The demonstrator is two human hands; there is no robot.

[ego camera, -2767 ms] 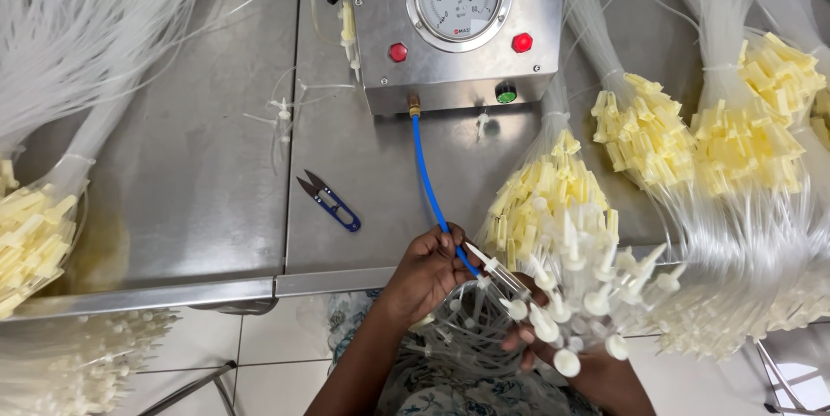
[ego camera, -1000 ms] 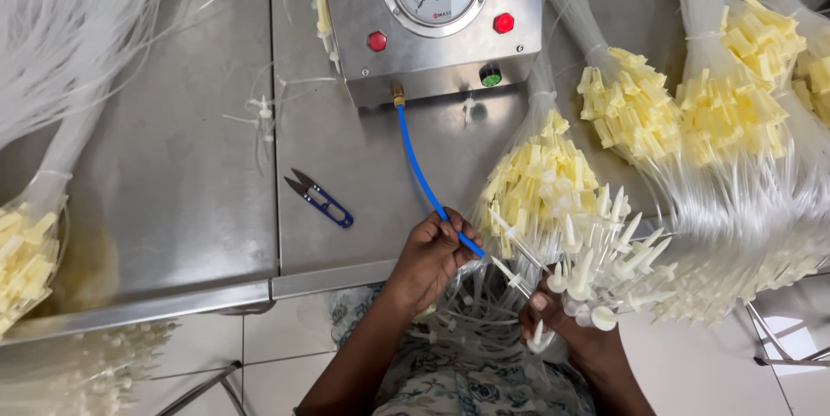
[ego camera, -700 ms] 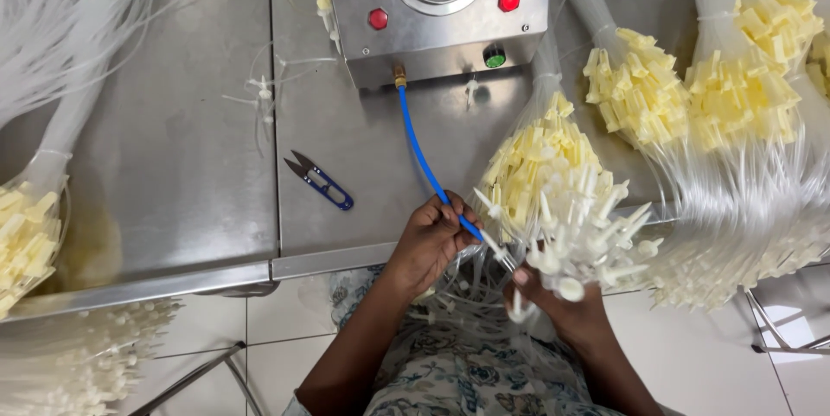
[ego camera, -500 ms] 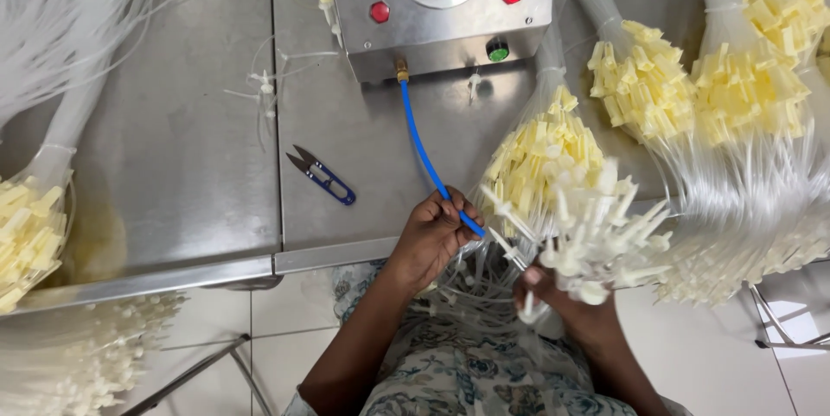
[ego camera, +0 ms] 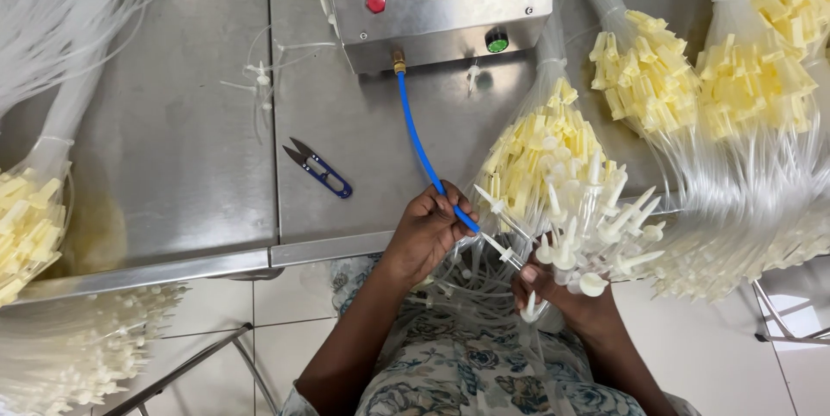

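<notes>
Steel bench (ego camera: 173, 165), snips (ego camera: 318, 169) lying idle at ten o'clock of my left hand (ego camera: 425, 234), which pinches the blue hose (ego camera: 419, 150). At three o'clock my right hand (ego camera: 566, 299) grips a white-spiked tube bunch (ego camera: 588, 226); I judge most tips untested, yellow-capped bundles (ego camera: 648, 70) waiting.

A blue hose (ego camera: 421, 152) is seen over the grey steel table (ego camera: 173, 148). White tube ends (ego camera: 588, 230) and pale yellow caps (ego camera: 545, 152) are shown. The snips (ego camera: 318, 169) have blue handles. Two red buttons (ego camera: 375, 2) and one knob (ego camera: 496, 41), probably green, are found on the grey box (ego camera: 432, 1). The dress (ego camera: 467, 373) is patterned with blue-grey flowers.
</notes>
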